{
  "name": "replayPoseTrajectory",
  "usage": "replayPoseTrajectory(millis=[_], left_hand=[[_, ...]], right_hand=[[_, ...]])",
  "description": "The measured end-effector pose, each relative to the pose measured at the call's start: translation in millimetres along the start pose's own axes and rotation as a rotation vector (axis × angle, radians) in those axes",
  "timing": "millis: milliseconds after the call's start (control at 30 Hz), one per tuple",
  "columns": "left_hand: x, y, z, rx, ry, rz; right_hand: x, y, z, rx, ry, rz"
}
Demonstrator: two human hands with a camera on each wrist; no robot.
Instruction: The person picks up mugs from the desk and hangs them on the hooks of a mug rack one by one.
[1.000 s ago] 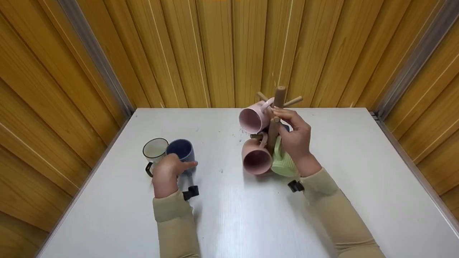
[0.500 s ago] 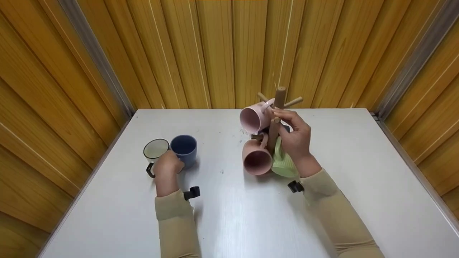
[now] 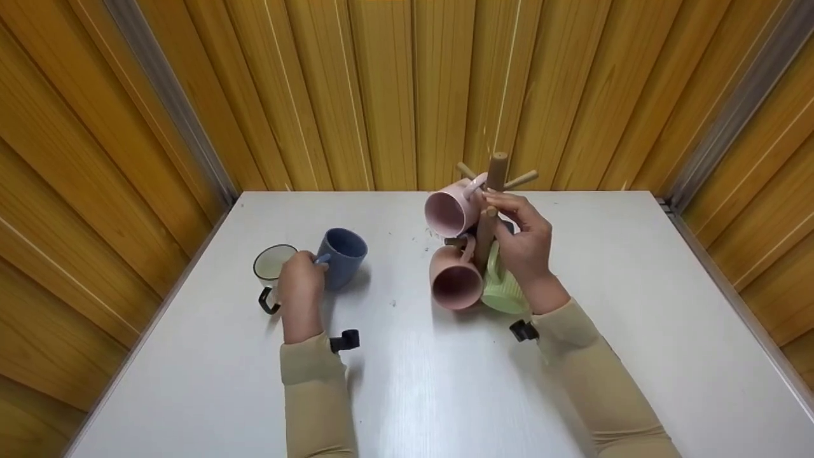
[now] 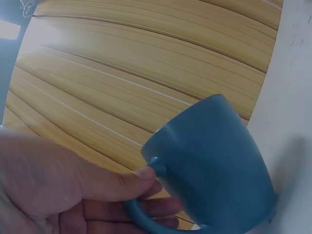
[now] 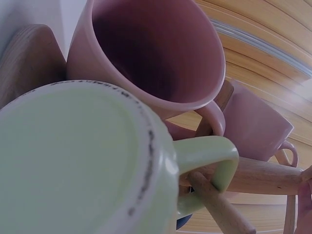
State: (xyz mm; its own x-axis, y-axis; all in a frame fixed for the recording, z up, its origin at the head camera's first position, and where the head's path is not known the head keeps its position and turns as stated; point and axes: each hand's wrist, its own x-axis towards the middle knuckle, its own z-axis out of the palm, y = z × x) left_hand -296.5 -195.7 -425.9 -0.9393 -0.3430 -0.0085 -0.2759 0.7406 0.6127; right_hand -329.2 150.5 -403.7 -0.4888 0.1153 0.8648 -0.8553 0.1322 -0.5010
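Note:
My left hand (image 3: 302, 292) pinches the handle of a blue mug (image 3: 344, 264), which leans to the right with its mouth up. In the left wrist view the thumb lies on top of the handle, with fingers behind it; the mug's base is close to the white table, contact unclear. My right hand (image 3: 524, 242) grips the post of a wooden mug tree (image 3: 498, 170). On its pegs hang a light pink mug (image 3: 470, 207), a darker pink mug (image 3: 444, 262) and a pale green mug (image 3: 505, 294). Part of something blue shows behind the post, mostly hidden.
A white mug (image 3: 270, 266) with a black rim and black handle stands left of my left hand. Two upper pegs stick out at the back of the tree, one bare peg (image 3: 524, 179) to the right. Wood-look panels (image 3: 381, 95) wall the table's back and sides.
My left hand has taken the blue mug by its handle and moved it right and back, away from the white mug, tilting it. The right hand has stayed on the tree.

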Motion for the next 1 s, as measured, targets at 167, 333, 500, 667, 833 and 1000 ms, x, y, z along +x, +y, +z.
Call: replayPoseTrajectory(millis=[167, 333, 500, 667, 833, 1000], left_hand=[[1.6, 5.4, 3.7, -0.058, 0.081, 0.032], [-5.3, 14.2, -3.5, -0.119, 0.075, 0.067], [-18.9, 27.5, -13.6, -0.172, 0.088, 0.130], [-34.9, 40.8, -20.7, -0.248, 0.094, 0.184], [-49.6, 53.0, -21.5, -0.285, 0.070, 0.258], [-60.6, 64.0, -17.0, -0.310, 0.037, 0.378]], right_hand=[[-0.6, 1.4, -0.1, -0.012, -0.004, 0.008], [-0.6, 0.8, -0.1, -0.010, 0.012, 0.012], [-1.0, 1.2, 1.5, -0.007, 0.006, 0.008], [-1.0, 1.6, 2.6, 0.004, 0.015, 0.009], [-3.2, 1.6, 1.7, 0.013, 0.014, 0.004], [-10.0, 0.5, -1.6, 0.005, -0.011, 0.005]])
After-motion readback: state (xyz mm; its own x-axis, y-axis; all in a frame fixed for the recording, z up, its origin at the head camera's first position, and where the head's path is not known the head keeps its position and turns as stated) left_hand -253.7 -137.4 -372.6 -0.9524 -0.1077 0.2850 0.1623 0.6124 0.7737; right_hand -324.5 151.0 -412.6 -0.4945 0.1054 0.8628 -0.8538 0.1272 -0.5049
